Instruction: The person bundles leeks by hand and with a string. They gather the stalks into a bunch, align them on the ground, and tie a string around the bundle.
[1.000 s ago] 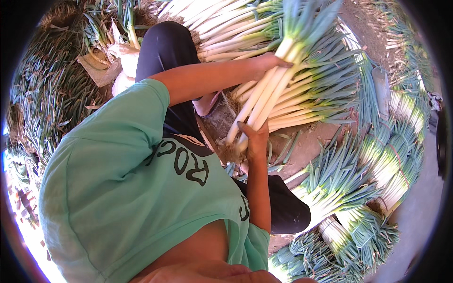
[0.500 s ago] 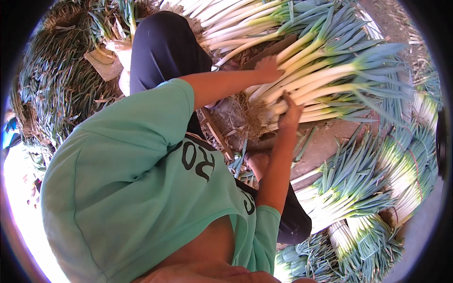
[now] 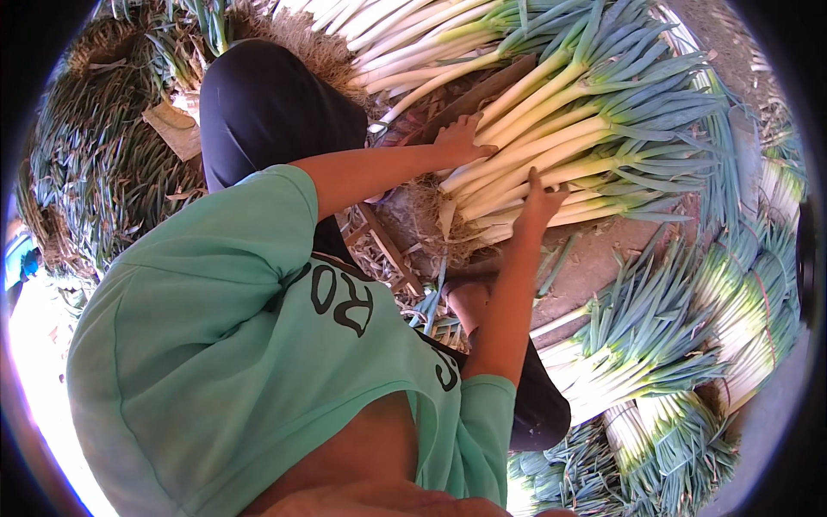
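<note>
**Lifted green onions (image 3: 534,152) down with the rest, nothing held aloft**

Approx 1 s earlier, the person had a few long white-stemmed onions up in the air, gripped in both hands. By this moment those were down and, as far as could be told, merged w/ the pile: white stems side by side, blue-green leaves fanned out to the right, root tufts (image 3: 435,220) at the near-left end.

L hand (image 3: 461,145) rested at the pile's upper edge, fingers spread, thumb toward the stems. R hand (image 3: 540,209) was on the lower side, thumb and forefinger apart over the stems. Neither seemed to pinch a single stem; palms were hidden, so pressure couldn't be told.

Meaning, prob.: that lot had joined the pile, and the hands, one per side, were squaring it up. Root ends looked roughly in line, tho not perfectly; no tie visible around this pile.

Nearby: another onion batch (image 3: 422,56) beyond a wooden board (image 3: 495,86), a loose fan of onions (image 3: 616,345) lower right, and a tied bundle (image 3: 732,345) beside it.
</note>
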`<action>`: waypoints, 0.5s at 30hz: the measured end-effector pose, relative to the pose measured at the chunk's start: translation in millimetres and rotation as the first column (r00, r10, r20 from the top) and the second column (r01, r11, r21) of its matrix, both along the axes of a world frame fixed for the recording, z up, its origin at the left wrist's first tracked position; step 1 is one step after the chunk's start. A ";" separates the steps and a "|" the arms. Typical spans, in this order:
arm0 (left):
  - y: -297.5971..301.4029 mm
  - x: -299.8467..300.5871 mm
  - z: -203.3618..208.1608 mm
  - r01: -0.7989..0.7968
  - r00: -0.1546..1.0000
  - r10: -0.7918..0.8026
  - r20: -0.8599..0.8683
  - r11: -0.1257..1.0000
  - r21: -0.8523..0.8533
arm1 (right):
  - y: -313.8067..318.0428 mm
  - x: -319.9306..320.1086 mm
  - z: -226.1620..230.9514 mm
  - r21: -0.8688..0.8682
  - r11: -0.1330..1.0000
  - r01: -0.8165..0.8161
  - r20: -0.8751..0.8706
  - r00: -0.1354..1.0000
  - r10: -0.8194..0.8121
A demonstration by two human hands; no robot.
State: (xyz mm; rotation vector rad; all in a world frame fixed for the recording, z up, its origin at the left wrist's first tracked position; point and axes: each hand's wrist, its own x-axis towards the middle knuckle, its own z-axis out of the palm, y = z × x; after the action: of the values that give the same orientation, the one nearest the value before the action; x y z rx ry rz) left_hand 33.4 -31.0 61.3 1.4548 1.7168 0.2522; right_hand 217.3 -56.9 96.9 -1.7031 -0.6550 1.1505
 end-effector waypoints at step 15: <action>0.7 2.1 -13.6 -0.061 0.983 0.084 0.165 0.988 -0.141 | 39.2 -2.2 -12.5 -0.053 0.897 -0.439 0.330 0.840 0.430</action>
State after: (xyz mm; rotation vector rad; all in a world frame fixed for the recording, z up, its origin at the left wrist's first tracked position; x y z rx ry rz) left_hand 35.6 -30.3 47.6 1.2370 1.6174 0.2855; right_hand 215.1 -17.7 84.4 -1.7972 -1.3201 1.1544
